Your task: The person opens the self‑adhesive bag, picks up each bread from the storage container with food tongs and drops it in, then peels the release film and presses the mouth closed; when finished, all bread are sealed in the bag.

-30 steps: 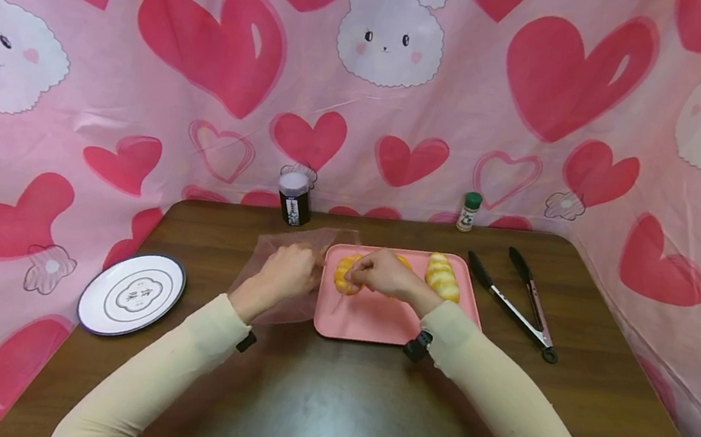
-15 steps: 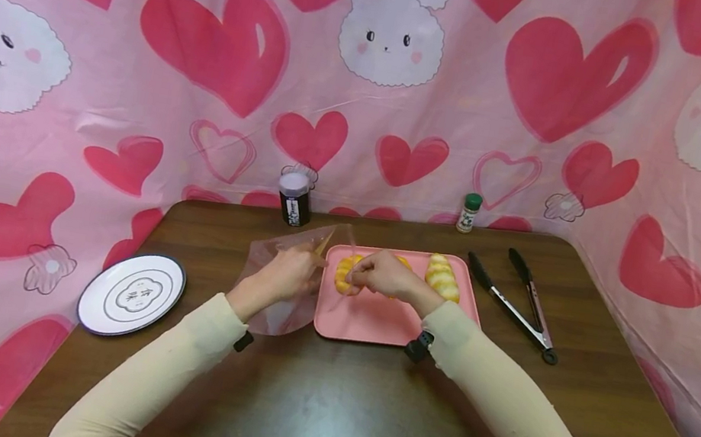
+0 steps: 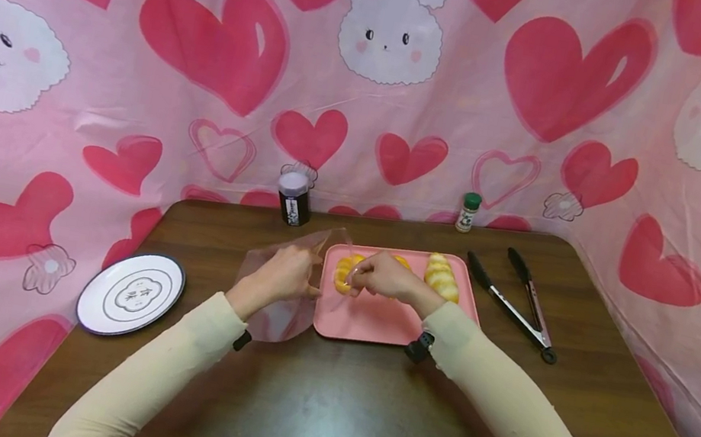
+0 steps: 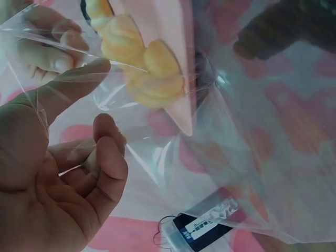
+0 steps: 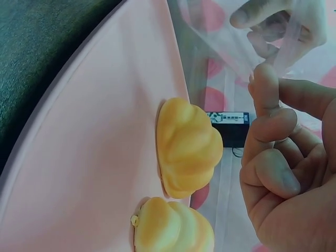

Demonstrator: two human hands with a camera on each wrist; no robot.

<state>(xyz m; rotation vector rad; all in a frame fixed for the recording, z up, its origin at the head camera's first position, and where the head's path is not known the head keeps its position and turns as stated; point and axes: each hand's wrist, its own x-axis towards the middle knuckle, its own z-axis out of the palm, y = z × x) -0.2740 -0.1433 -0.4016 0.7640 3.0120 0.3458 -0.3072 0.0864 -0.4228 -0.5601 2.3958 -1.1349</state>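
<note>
A clear plastic bag (image 3: 278,326) spreads between my two hands, left of the pink tray (image 3: 367,327). My left hand (image 3: 289,270) is at the bag, its thumb and fingers spread apart; in the left wrist view film crosses in front of the thumb. With thumb and forefinger my right hand (image 3: 383,273) pinches the bag's edge, above the tray. Behind that hand lies a golden bread roll (image 3: 344,273), partly covered; another roll (image 5: 190,149) shows in the right wrist view. A paler, ridged bread (image 3: 443,277) sits at the tray's right end.
Black-tipped tongs (image 3: 522,309) lie spread right of the tray. A black jar (image 3: 294,203) and a green-capped shaker (image 3: 467,213) stand along the back edge. A white plate (image 3: 131,294) is at the left. A pink curtain surrounds the wooden table.
My left hand has shifted slightly and its fingers have spread apart, while the bag has changed shape and its lower edge has come nearer. The right hand stays nearly still.
</note>
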